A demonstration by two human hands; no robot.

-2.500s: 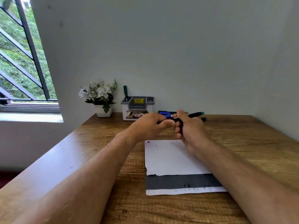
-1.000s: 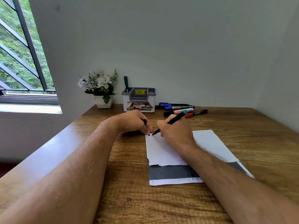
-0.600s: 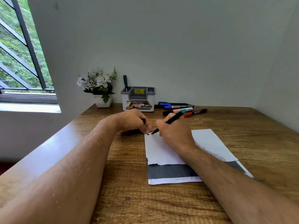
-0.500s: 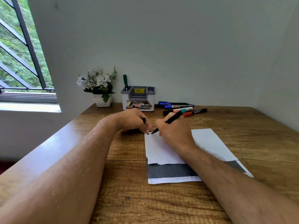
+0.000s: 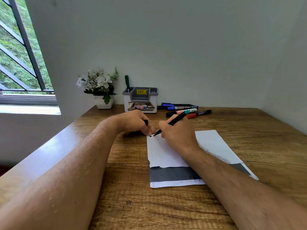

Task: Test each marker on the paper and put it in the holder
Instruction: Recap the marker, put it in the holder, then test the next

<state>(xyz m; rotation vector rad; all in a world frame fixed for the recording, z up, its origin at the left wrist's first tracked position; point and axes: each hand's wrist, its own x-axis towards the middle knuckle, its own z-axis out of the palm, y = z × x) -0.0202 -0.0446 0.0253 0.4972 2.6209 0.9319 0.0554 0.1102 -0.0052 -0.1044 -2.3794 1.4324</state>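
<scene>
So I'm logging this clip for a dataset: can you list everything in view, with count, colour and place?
paper: one, white with a dark grey band near the front edge, on the table in front of the person
marker in use: one, black with teal end, tip on the paper's far left corner
loose markers: about five, blue, black, red, lying right of the holder
holder: one, white and grey, at the wall
green marker: one, upright in the holder's left slot
flower pot: one, white, white flowers, left of the holder
table: one, brown wood
window: one, dark bars, far left
left hand: holds a black cap, rests at the paper's corner
right hand: grips the marker in use
</scene>
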